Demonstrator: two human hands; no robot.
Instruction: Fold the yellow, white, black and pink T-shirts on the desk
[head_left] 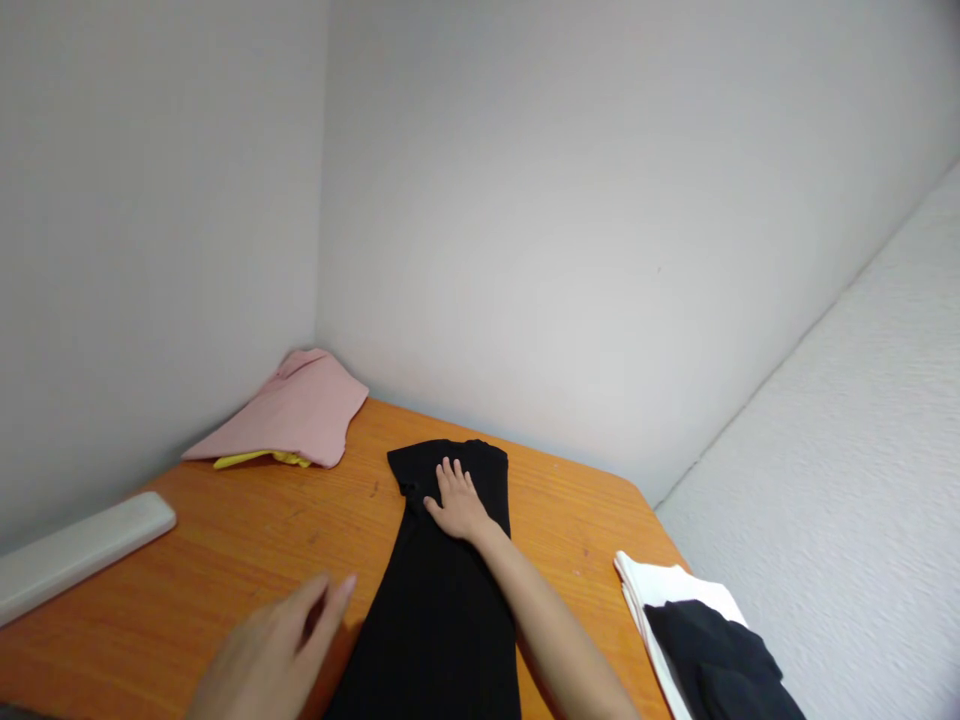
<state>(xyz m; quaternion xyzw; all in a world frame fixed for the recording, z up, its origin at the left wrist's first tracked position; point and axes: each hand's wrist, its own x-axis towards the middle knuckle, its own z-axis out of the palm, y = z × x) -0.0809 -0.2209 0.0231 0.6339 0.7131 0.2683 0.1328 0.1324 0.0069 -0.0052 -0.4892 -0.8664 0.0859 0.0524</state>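
Observation:
A long black garment [442, 600] lies lengthwise on the orange wooden table [247, 540], its far end folded near the wall. My right hand [456, 500] rests flat on that far end, fingers spread, arm stretched over the cloth. My left hand [274, 650] hovers near the table's front, just left of the garment's edge, fingers loosely apart and holding nothing; it looks a little blurred.
A folded pink garment [296, 410] lies over something yellow [255, 459] in the far left corner. At the left edge lies a long grey-white bar [79, 550]. A white and black folded pile [697, 630] sits at the table's right edge. Grey walls close in behind.

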